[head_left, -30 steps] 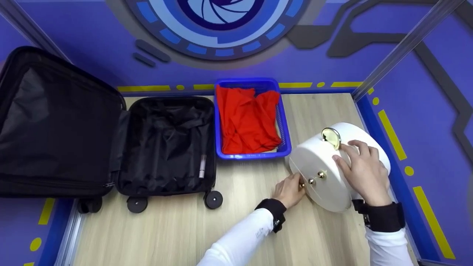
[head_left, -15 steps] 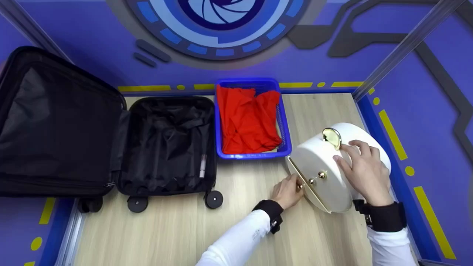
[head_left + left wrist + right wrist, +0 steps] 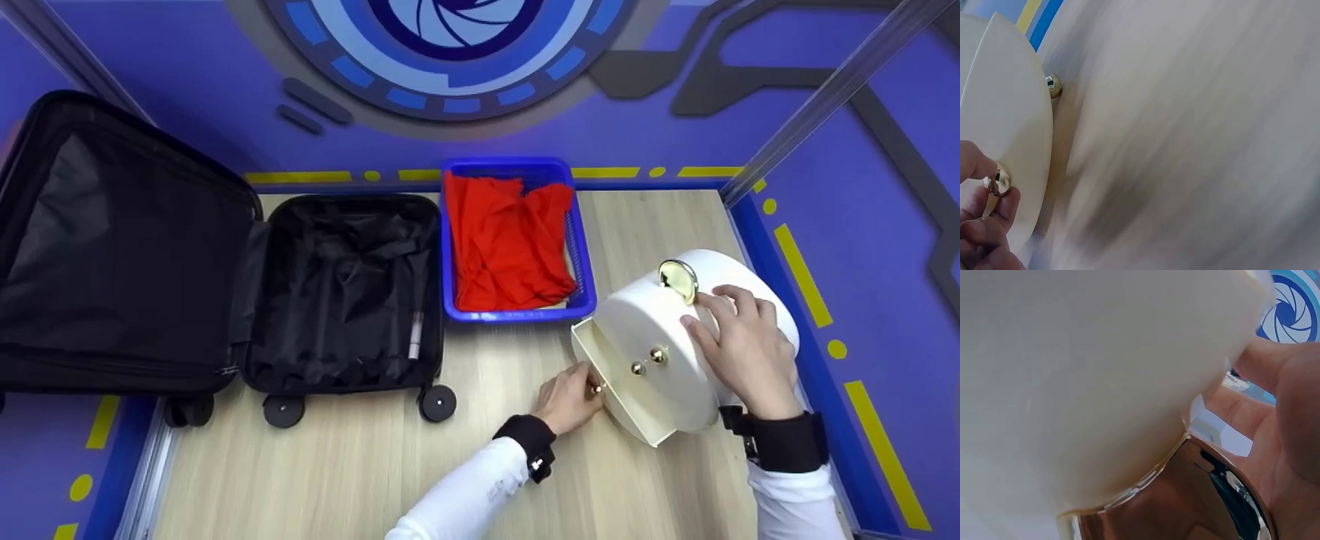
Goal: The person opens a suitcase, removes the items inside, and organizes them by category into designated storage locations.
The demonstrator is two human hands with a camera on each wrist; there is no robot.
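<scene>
A white, rounded drawer box (image 3: 660,315) with gold knobs sits at the right of the table. My left hand (image 3: 566,401) pinches the gold knob (image 3: 1000,181) of its lower drawer (image 3: 651,431), which stands partly pulled out; its visible interior is cream. Two more gold knobs (image 3: 658,355) show on the box front above the drawer. My right hand (image 3: 746,345) rests on the upper side of the box with fingers spread, beside a round gold-rimmed piece (image 3: 679,281). In the right wrist view, a large shiny gold part (image 3: 1174,500) lies near the palm.
A blue basket (image 3: 520,316) holding red cloth (image 3: 510,247) stands at the back middle. Left of it lies an open black suitcase (image 3: 345,292) with wheels, a small pale tube (image 3: 415,337) inside. Purple walls (image 3: 892,247) border the wooden table (image 3: 337,472).
My left hand has moved left and slightly toward me, and the lower drawer has come out from closed to partly open. My right hand stays on the box.
</scene>
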